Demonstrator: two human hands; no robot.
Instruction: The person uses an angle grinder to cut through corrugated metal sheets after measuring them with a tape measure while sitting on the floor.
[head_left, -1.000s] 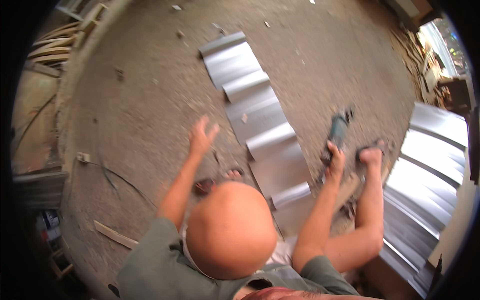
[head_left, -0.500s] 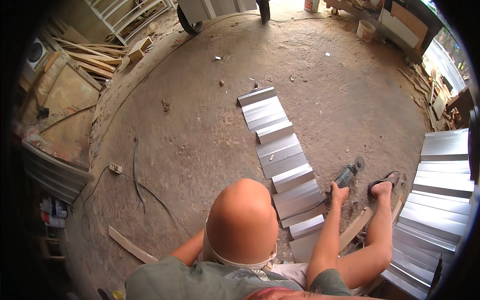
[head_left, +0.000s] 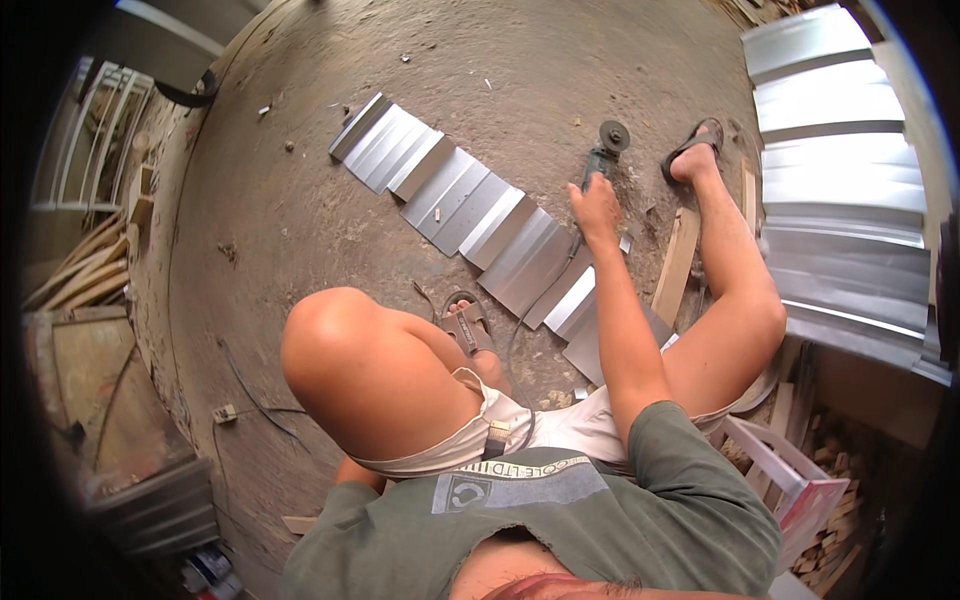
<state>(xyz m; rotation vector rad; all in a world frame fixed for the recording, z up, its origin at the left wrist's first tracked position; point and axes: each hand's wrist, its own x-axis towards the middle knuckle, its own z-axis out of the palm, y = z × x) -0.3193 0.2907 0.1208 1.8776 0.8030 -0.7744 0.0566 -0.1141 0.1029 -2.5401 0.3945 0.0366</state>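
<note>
My right hand point(head_left: 597, 208) is wrapped round the body of an angle grinder point(head_left: 600, 163). The grinder's round disc point(head_left: 614, 136) points away from me, above the floor. From its rear a dark cord point(head_left: 540, 303) runs back toward my lap, crossing a long strip of ribbed metal sheet point(head_left: 470, 200). This silvery strip lies slantwise on the ground, between my feet and left of the grinder. A small pale piece point(head_left: 437, 214) rests on it. Only part of my left arm point(head_left: 358, 476) shows; my left hand is hidden behind the raised left knee.
More ribbed metal sheets point(head_left: 840, 190) lie on the right, past my sandalled right foot point(head_left: 695, 152). A wooden plank point(head_left: 677, 262) sits beside that leg. At left are a power socket with a cord point(head_left: 225, 412), stacked timber point(head_left: 95, 270) and a wooden panel point(head_left: 75, 390).
My view has turned and tilted toward my body, so my legs and shirt show more. The grinder stays in my right hand, with its disc now pointing more straight ahead.
</note>
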